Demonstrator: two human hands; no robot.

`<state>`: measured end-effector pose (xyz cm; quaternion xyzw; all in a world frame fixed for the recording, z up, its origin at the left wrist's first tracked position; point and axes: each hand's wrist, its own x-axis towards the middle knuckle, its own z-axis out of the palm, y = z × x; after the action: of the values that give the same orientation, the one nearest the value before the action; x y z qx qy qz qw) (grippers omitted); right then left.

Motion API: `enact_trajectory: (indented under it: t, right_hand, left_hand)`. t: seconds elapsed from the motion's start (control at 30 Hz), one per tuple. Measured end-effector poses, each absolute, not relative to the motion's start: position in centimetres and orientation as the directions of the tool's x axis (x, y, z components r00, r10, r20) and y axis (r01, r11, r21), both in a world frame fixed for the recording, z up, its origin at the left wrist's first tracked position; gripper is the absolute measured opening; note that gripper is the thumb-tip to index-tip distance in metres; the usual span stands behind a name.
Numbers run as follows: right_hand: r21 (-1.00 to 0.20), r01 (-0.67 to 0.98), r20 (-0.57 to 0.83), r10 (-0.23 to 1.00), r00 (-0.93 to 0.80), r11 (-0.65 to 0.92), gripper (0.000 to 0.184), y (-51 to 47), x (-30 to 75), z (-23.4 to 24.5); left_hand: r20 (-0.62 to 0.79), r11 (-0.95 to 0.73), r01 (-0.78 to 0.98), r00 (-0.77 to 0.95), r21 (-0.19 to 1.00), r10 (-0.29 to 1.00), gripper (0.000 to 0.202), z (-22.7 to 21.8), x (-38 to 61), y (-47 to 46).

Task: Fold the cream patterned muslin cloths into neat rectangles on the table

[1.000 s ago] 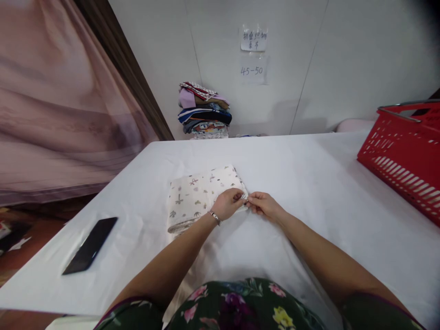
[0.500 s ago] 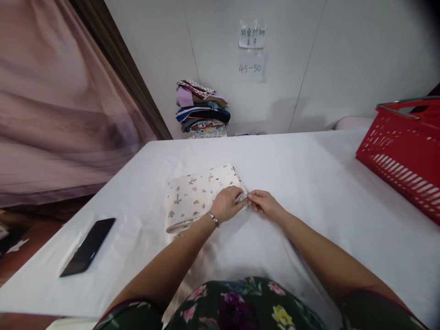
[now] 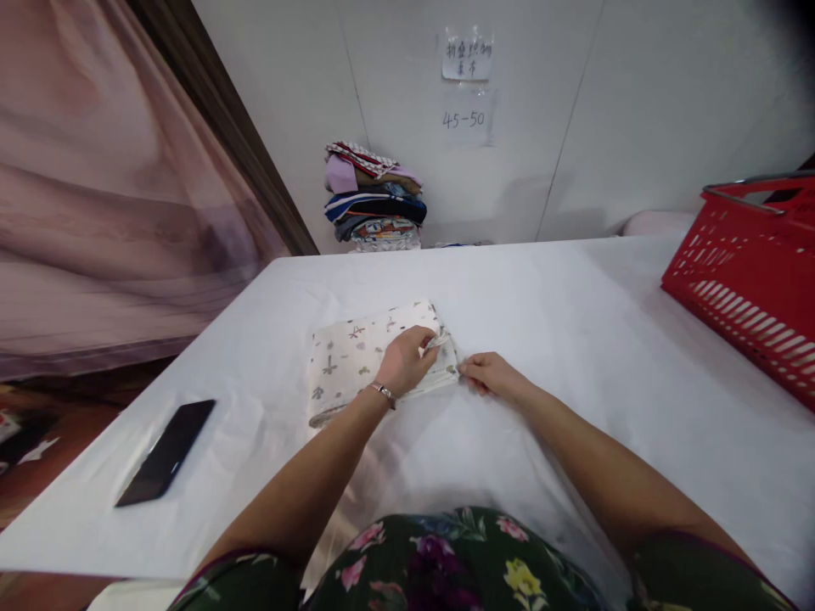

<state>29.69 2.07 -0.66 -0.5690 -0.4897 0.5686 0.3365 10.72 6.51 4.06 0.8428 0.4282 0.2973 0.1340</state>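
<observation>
A folded white cloth (image 3: 347,361) with a small printed pattern of plants and insects lies flat on the white-covered table (image 3: 560,322). My left hand (image 3: 407,361), with a bracelet at the wrist, reaches over the cloth and pinches a raised bit of its top layer near the right end. At the cloth's near right corner, my right hand (image 3: 490,373) is closed, thumb and fingertips gripping the corner edge. The cloth's near edge is partly hidden behind my left forearm.
A black phone (image 3: 166,454) lies on the table at the left. The red plastic basket (image 3: 751,280) stands at the right. Beyond the far edge, a stack of folded fabrics (image 3: 375,199) rises against the wall. A pink curtain (image 3: 115,187) hangs at the left.
My left hand has moved up and left from the near right corner, pinching the top layer farther back. My right hand stays at the corner, where more of the cloth now shows.
</observation>
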Motion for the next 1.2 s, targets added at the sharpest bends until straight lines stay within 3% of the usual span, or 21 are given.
enact_trajectory:
  t: [0.2, 0.27, 0.4, 0.53, 0.8, 0.97, 1.2]
  right_hand:
    - [-0.935, 0.292, -0.251, 0.957, -0.148, -0.200, 0.029, 2.0, 28.5, -1.5]
    - [-0.953, 0.229, -0.231, 0.965, -0.121, -0.199, 0.026, 2.2, 28.5, -1.6]
    - [-0.954, -0.059, -0.288, 0.953, -0.092, -0.294, 0.025, 2.5, 29.0, -1.0]
    - [-0.928, -0.097, -0.343, 0.928, -0.147, -0.359, 0.022, 2.2, 29.1, -0.3]
    - [-0.945, -0.025, -0.318, 0.937, -0.145, -0.325, 0.017, 2.0, 29.1, -0.8]
    - [-0.933, -0.150, -0.311, 0.943, -0.114, -0.326, 0.017, 2.0, 29.0, -0.4]
    - [-0.855, -0.349, -0.314, 0.919, -0.238, -0.383, 0.026, 2.0, 29.5, -0.3]
  left_hand:
    - [0.405, -0.692, 0.613, 0.562, 0.381, 0.721, 0.014, 4.1, 11.0, 6.3]
    - [0.413, -0.722, 0.601, 0.594, 0.343, 0.690, 0.014, 4.1, 10.9, 6.3]
    - [0.409, -0.761, 0.598, 0.647, 0.252, 0.644, 0.014, 4.1, 10.8, 6.3]
    - [0.358, -0.793, 0.584, 0.713, 0.173, 0.603, 0.014, 3.3, 11.5, 6.0]
    - [0.321, -0.753, 0.604, 0.682, 0.261, 0.657, 0.012, 1.6, 12.8, 5.3]
    - [0.342, -0.732, 0.611, 0.647, 0.303, 0.681, 0.011, 2.0, 12.7, 5.1]
    - [0.359, -0.751, 0.592, 0.660, 0.294, 0.660, 0.016, 1.4, 13.0, 4.6]
